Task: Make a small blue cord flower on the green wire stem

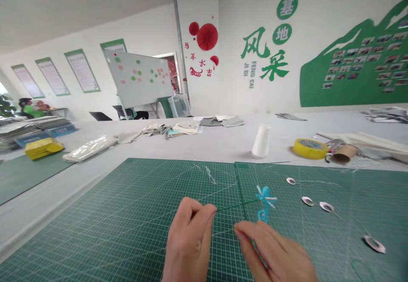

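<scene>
My left hand (190,237) is closed in a pinch on the end of a thin green stem (234,206). At the stem's far end, to the right, sits a small blue flower (264,193) with pale-tipped petals and a curled blue loop (262,215) beneath it. Just below the stem, my right hand (274,250) has thumb and forefinger pressed together; whatever they pinch, if anything, is too fine to see. Both hands are over a green gridded cutting mat (127,214). Several small white oval rings, such as this ring (327,207), lie at right with thin strands attached.
A white thread cone (261,141) stands behind the mat, with yellow tape (310,148) and a cardboard tube (344,153) to its right. Fabric scraps (186,127) lie farther back. A yellow packet (43,147) is at left. A person (32,108) sits in the far left background.
</scene>
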Tool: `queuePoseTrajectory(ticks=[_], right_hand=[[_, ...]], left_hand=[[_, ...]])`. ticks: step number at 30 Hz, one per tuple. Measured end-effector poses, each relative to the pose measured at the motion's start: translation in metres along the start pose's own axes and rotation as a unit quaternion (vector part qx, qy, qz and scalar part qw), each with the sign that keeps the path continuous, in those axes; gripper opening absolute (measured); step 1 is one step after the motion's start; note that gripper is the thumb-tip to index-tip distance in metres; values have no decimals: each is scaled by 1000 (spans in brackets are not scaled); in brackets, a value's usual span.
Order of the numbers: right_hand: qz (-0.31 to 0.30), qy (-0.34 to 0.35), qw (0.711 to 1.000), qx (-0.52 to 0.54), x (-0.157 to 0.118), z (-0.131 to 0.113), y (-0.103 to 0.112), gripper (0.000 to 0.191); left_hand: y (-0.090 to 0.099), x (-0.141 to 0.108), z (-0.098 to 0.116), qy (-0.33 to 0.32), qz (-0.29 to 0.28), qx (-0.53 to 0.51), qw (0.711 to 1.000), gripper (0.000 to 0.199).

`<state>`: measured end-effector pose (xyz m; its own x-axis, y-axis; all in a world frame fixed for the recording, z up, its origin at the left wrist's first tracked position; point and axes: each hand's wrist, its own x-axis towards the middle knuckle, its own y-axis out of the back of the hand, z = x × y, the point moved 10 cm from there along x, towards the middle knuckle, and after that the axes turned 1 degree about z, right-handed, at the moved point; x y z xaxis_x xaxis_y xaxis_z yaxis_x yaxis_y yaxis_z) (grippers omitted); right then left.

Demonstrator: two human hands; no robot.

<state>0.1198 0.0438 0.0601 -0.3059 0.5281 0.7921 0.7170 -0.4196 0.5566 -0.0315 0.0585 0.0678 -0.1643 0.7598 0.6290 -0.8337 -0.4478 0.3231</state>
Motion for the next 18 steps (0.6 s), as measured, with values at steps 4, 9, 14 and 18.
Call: queuePoseTrajectory(ticks=[4, 9, 14, 18], right_hand=[[19, -17, 1000, -15, 3, 14, 14, 13], [7, -95, 995, 37, 6, 43, 23, 13], [-5, -198, 974, 105, 0, 75, 28, 17], [-21, -288, 944, 161, -14, 105, 24, 19]], left_hand=[[11, 7, 4, -44, -5, 48, 998, 24], [2, 23, 17, -172, -164, 127, 963, 33], [5, 43, 23, -188, -241, 148, 941, 30], [-3, 51, 9, -82, -330, 49, 939, 26]])
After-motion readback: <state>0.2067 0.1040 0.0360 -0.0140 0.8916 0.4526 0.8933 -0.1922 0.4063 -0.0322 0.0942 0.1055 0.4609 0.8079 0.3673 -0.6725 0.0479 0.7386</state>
